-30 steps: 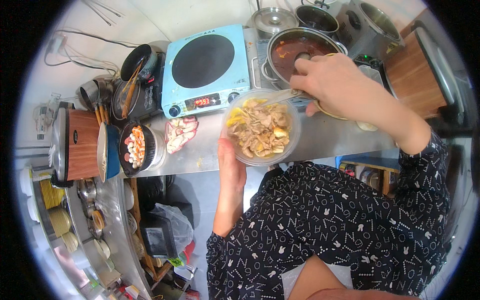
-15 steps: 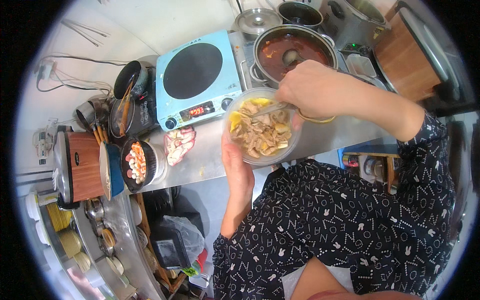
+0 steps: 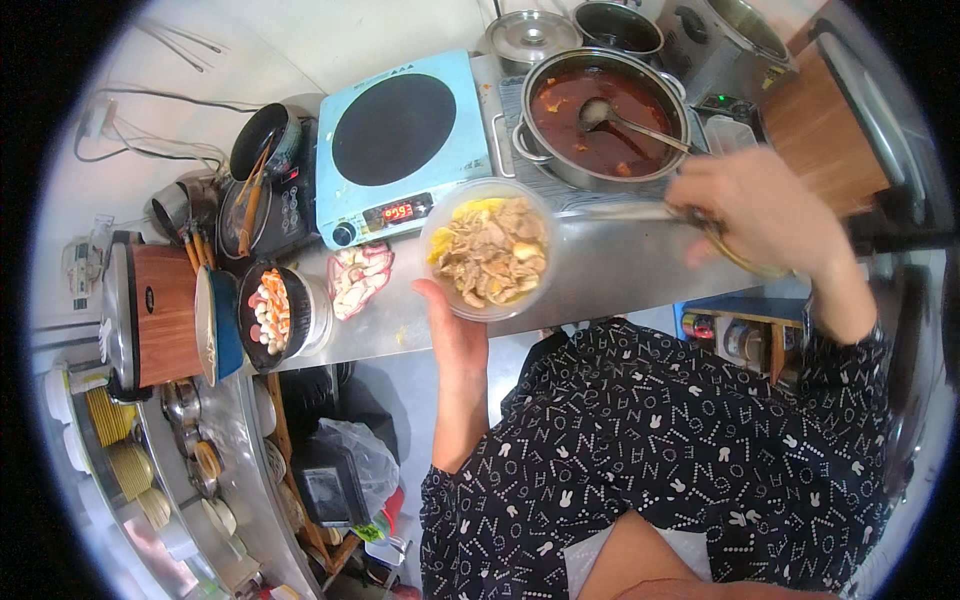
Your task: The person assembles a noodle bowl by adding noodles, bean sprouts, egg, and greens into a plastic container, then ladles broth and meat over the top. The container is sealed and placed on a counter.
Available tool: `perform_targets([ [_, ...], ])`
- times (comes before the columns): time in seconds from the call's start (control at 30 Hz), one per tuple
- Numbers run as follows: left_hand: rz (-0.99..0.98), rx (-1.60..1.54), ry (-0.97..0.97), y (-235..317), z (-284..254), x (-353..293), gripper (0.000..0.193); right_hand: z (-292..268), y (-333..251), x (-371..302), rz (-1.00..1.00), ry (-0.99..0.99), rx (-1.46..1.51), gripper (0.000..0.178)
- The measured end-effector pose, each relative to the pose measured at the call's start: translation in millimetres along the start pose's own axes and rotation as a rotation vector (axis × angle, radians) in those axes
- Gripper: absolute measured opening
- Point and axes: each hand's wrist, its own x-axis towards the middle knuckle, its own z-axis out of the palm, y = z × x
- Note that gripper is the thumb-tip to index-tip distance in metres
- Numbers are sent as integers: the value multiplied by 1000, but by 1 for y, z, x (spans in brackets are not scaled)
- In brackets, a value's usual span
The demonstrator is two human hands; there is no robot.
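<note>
My left hand (image 3: 458,345) holds a clear round plastic bowl (image 3: 482,310) from below, its thumb against the side. Sliced meat (image 3: 497,250) with some yellow pieces fills the bowl. Right of it, my right hand (image 3: 755,205) is blurred but closed around a long metal utensil (image 3: 620,212) with a curved yellowish handle; its exact kind is unclear. The utensil's tip points left, just beside the bowl's rim. Behind the utensil stands a steel pot (image 3: 530,140) of dark red liquid, with a ladle (image 3: 640,128) resting in it.
A light blue cooktop (image 3: 335,205) lies behind the bowl. Along the steel counter (image 3: 405,340) are white-and-pink food pieces (image 3: 358,280) and a black pan (image 3: 285,350) holding orange-and-white pieces. Lidded appliances with wood-look sides stand at far left (image 3: 165,330) and far right (image 3: 815,120).
My right hand has moved right, drawing the utensil out of the bowl. The bowl has shifted slightly left. The ladle in the pot now shows more fully.
</note>
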Motion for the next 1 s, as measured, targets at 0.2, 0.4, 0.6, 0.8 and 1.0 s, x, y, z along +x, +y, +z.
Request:
perform_targets([
  [0.2,-74,33,85,-12,-17,9,77,201,11,31,175,78,140,40],
  [0.4,63,211,-59,-14,-15,7,74,211,18,14,231,329,339,36],
  [0.6,12,205,-151,-21,10,2,78,84,-2,-9,3,339,214,47],
  [0.8,21,303,-192,-25,40,-6,81,70,-16,38,-96,228,31,47],
  [1.0,30,255,-228,-17,46,-11,83,64,-14,48,-161,152,15,40],
])
